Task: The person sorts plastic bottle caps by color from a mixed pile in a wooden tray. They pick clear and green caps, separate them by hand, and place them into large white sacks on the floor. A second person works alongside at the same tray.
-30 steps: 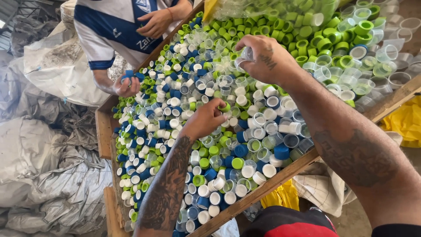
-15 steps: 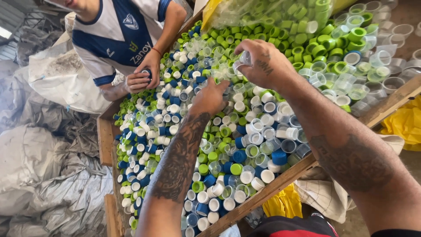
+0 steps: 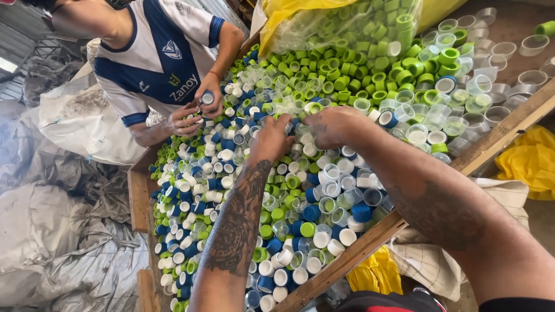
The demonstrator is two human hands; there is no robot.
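Head cam, L hand [image 3: 272,138] & R hand [image 3: 332,124] on bottle caps [image 3: 300,190], grip state unclear

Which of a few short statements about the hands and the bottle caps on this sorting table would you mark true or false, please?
1. Both of the person's hands, left hand and right hand, rest on the bottle caps. True.
2. The caps are all red. False: they are blue, white, green and clear.
3. A co-worker opposite holds a blue cap. True.
4. The green caps lie nearest the camera. False: they pile at the far side, by a clear bag.
5. The wooden table edge is metal. False: wood.
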